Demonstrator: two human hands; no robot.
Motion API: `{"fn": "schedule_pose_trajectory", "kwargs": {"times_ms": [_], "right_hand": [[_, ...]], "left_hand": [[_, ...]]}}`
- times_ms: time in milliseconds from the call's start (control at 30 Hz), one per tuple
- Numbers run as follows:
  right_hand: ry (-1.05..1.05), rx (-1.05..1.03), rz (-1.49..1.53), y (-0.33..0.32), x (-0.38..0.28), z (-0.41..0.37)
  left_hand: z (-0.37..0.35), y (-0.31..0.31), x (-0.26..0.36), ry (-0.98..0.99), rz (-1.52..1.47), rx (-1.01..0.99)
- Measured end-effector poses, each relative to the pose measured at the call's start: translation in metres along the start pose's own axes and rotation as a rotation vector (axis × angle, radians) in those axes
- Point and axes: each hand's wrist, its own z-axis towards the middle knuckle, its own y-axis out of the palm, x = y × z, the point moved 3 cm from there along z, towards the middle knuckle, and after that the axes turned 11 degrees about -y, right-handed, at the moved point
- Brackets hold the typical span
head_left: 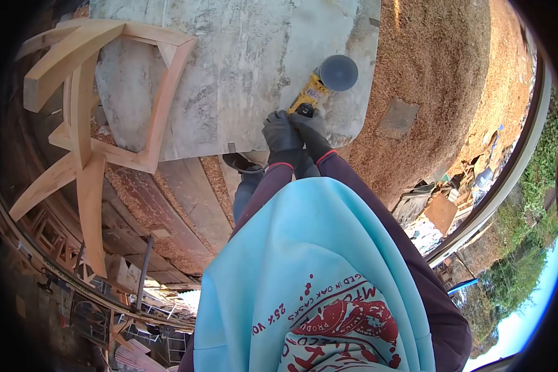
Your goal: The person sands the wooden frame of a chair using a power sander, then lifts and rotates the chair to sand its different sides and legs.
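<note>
The left hand [281, 133] and right hand [314, 129], in dark grey gloves, keep a closed grip side by side around the rear of a yellow angle grinder [310, 94]. Its round grey disc [338, 72] lies just beyond the grip, over the pale scuffed bench [242, 56]. A bare wooden chair frame [84, 105] lies well left of the grip.

Bright daylight, sun strong on sawdust ground [440, 68] at right; heavy fisheye bending, black vignette at edges; left side shaded.
</note>
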Motion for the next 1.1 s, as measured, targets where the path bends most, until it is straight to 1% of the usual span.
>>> {"fn": "schedule_pose_trajectory", "kwargs": {"times_ms": [100, 167, 233, 267, 333, 367, 433, 467, 500, 567, 600, 633, 667, 733, 767, 833, 867, 900, 933, 967, 1000, 1033, 1067, 1100], "right_hand": [[0.004, 0.003, 0.026, 0.003, -0.007, -0.007], [0.002, 0.008, 0.052, 0.004, 0.002, -0.009], [-0.062, 0.051, 0.079, 0.007, 0.01, -0.005], [-0.069, 0.048, 0.079, 0.008, 0.015, -0.002], [-0.028, 0.031, -0.023, 0.005, 0.024, 0.003], [-0.057, -0.021, 0.001, 0.003, 0.021, -0.003], [-0.017, -0.088, 0.096, 0.005, 0.024, -0.007], [-0.021, -0.105, 0.122, 0.005, 0.022, -0.008], [-0.045, -0.099, 0.119, 0.008, 0.02, -0.008], [-0.056, -0.025, 0.005, 0.006, 0.011, -0.022], [-0.121, -0.05, 0.108, 0.005, 0.025, -0.014], [-0.099, -0.02, -0.047, 0.004, 0.018, -0.017], [-0.067, -0.004, -0.003, 0.006, 0.021, -0.017], [-0.074, -0.046, 0.135, 0.011, 0.027, -0.013], [-0.069, -0.043, 0.136, 0.008, 0.023, -0.025], [-0.068, -0.057, 0.063, 0.003, -0.006, -0.051], [-0.074, -0.058, 0.075, -0.002, 0.007, -0.049], [-0.092, 0.005, 0.015, -0.011, 0.036, -0.04], [-0.106, 0.062, -0.045, -0.02, 0.049, -0.04], [-0.113, 0.011, -0.056, -0.035, 0.036, -0.064], [-0.111, -0.048, -0.067, -0.054, 0.022, -0.096], [-0.137, -0.088, -0.096, -0.073, 0.016, -0.12], [-0.204, -0.096, -0.249, -0.099, 0.042, -0.119], [-0.238, -0.035, -0.2, -0.118, 0.03, -0.158]], "left_hand": [[0.003, 0.013, -0.007, 0.017, 0.001, 0.032], [0.001, 0.013, -0.01, 0.029, 0.014, 0.042], [0.003, 0.01, -0.011, 0.027, -0.021, -0.012], [0.002, 0.006, -0.012, 0.026, -0.025, -0.005], [-0.002, -0.001, -0.014, 0.047, -0.117, -0.046], [-0.005, -0.004, -0.016, 0.032, -0.113, -0.028], [-0.01, -0.012, -0.023, 0.068, -0.223, -0.122], [-0.01, -0.015, -0.032, 0.067, -0.227, -0.104], [-0.009, -0.015, -0.033, 0.079, -0.239, -0.122], [-0.011, -0.012, -0.031, 0.098, -0.253, -0.196], [-0.01, -0.014, -0.032, 0.084, -0.272, -0.24], [-0.012, -0.012, -0.033, 0.06, -0.287, -0.285], [-0.017, -0.016, -0.034, 0.082, -0.306, -0.295], [-0.023, -0.031, -0.047, 0.112, -0.351, -0.184], [-0.03, -0.031, -0.063, 0.112, -0.349, -0.189], [-0.04, -0.044, -0.095, 0.188, -0.489, 0.055], [-0.048, -0.05, -0.12, 0.15, -0.554, 0.03], [-0.057, -0.056, -0.152, 0.112, -0.616, 0.012], [-0.069, -0.061, -0.189, 0.128, -0.667, 0.07], [-0.088, -0.07, -0.226, 0.044, -0.623, 0.057], [-0.114, -0.087, -0.26, 0.022, -0.596, 0.064], [-0.135, -0.104, -0.29, -0.129, -0.502, 0.004], [-0.167, -0.122, -0.327, -0.291, -0.403, -0.061], [-0.204, -0.135, -0.371, -0.323, -0.384, -0.038]]}}
